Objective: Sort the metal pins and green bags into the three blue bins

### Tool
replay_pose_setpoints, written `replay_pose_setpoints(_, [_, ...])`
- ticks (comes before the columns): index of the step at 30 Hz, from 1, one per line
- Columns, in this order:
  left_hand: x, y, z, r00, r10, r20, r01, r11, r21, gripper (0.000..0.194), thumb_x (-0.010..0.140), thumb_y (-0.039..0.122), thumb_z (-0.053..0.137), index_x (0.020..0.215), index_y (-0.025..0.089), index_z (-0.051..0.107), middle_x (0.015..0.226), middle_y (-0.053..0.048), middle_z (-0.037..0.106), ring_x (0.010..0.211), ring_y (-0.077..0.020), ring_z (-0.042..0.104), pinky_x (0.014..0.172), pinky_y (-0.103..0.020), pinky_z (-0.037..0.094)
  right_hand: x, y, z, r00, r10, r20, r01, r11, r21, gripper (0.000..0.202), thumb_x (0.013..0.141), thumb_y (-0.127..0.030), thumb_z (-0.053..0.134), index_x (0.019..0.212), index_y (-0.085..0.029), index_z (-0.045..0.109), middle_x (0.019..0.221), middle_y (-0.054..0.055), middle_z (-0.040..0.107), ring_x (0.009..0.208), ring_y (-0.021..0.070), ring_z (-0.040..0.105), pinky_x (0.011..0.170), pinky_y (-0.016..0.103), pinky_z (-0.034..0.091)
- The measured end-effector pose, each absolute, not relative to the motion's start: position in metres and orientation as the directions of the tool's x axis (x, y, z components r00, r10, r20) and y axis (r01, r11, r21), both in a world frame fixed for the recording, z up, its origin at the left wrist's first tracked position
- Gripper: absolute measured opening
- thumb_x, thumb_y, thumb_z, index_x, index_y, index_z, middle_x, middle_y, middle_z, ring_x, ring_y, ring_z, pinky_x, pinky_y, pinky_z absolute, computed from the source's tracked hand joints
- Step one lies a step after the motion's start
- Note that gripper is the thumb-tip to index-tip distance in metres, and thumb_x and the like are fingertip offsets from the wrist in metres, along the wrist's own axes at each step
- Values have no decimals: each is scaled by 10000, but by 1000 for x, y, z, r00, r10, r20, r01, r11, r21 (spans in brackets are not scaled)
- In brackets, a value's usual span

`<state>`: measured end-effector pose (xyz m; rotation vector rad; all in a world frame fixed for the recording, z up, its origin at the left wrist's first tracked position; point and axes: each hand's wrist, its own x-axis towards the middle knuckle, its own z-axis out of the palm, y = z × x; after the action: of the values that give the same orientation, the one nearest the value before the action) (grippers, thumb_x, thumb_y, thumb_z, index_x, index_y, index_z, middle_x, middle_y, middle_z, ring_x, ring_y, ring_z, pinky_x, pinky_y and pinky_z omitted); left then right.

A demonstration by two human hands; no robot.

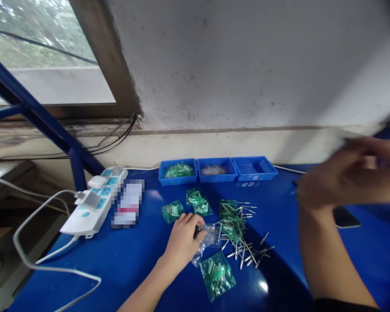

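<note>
My left hand (185, 234) rests low over the table, with thumb and fingers closed on the edge of a crumpled clear plastic bag (211, 236). Around it lie green-tinted bags of small parts: one bag (173, 211) behind the hand, another (199, 202) farther back, and a third (217, 274) in front. To the right of the clear bag is a loose pile of metal pop rivets (245, 251), partly over more green bags (230, 221). My right hand (338, 177) is raised at the right, smeared by motion; what its fingers hold, if anything, cannot be made out.
Three blue bins stand along the wall: one (178, 182) with green packets, one (218, 178) with clear packets, and one (256, 177) with nothing visible inside. A power strip (94, 216) with cables and a pixelated flat object (128, 203) lie left. A dark phone-like object (346, 218) lies right.
</note>
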<state>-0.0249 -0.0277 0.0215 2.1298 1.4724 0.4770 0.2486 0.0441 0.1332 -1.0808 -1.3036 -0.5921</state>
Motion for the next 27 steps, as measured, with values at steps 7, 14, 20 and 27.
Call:
replay_pose_setpoints(7, [-39, -16, 20, 152, 968, 198, 606, -250, 755, 59, 839, 219, 544, 889, 215, 514, 753, 17, 575, 644, -138, 564, 618, -263, 448, 164, 47, 72, -49, 967, 249, 494, 240, -836, 257, 809, -402, 549, 907, -182, 639, 767, 58, 613, 788, 224, 552, 745, 378, 398])
replay_pose_setpoints(14, [-44, -18, 28, 97, 825, 556, 529, -516, 674, 134, 853, 125, 496, 756, 193, 559, 932, -39, 530, 911, -153, 569, 787, -268, 456, 123, 1, 51, -272, 959, -77, 7, -78, -997, 301, 812, -429, 558, 991, -193, 608, 672, 1, 599, 607, 135, 545, 526, 252, 396])
replay_pose_setpoints(20, [-36, -23, 28, 216, 904, 369, 637, -417, 649, 170, 870, 262, 517, 1029, 215, 556, 916, -46, 578, 895, -197, 579, 771, -324, 462, 144, 20, 61, 103, 994, -43, -205, -21, -978, 314, 683, -283, 684, 972, -175, 625, 704, -8, 579, 596, 102, 493, 555, 253, 379])
replay_pose_setpoints(27, [-37, -23, 23, 289, 955, 69, 844, -288, 453, 135, 808, 269, 579, 936, 247, 616, 846, -27, 606, 866, -248, 559, 733, -376, 409, 220, 42, 132, 570, 84, 817, 699, 474, -536, 179, 845, -255, 541, 1001, -190, 599, 939, 58, 569, 842, 193, 556, 681, 330, 418])
